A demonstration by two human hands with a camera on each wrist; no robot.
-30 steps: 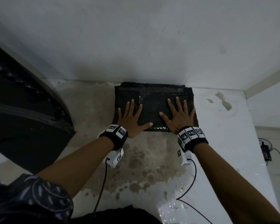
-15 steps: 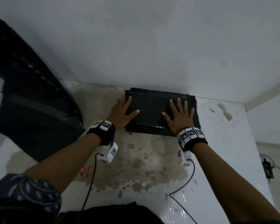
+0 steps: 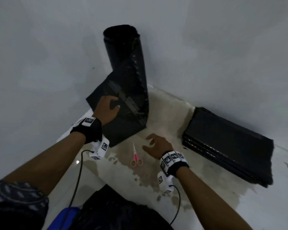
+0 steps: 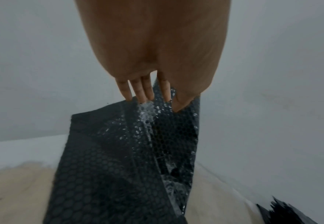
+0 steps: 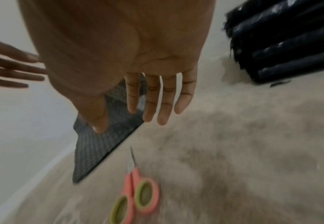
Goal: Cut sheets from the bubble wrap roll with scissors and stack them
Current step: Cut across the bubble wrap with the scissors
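The black bubble wrap roll (image 3: 123, 47) stands upright against the white wall. Its loose sheet (image 3: 126, 123) hangs down to the floor. My left hand (image 3: 106, 108) reaches onto that sheet, and in the left wrist view its straight fingers (image 4: 147, 94) touch the bubbled surface (image 4: 109, 166) without curling round it. Pink scissors (image 3: 136, 156) lie shut on the floor just below the sheet's edge. My right hand (image 3: 154, 143) hovers to their right, fingers (image 5: 157, 106) relaxed and holding nothing. The scissors (image 5: 136, 189) lie below those fingers. A stack of cut black sheets (image 3: 228, 146) lies along the wall at the right.
The floor (image 3: 165, 171) is pale with a brown stained patch. Walls meet in a corner behind the roll. Black cables run from both wrist cameras. Dark clothing (image 3: 115, 211) and a blue object (image 3: 63, 218) sit at the bottom edge.
Both hands have lifted off the stack, which now lies far right as the view swung left. The left hand went to the roll's loose sheet, the right over to the scissors.
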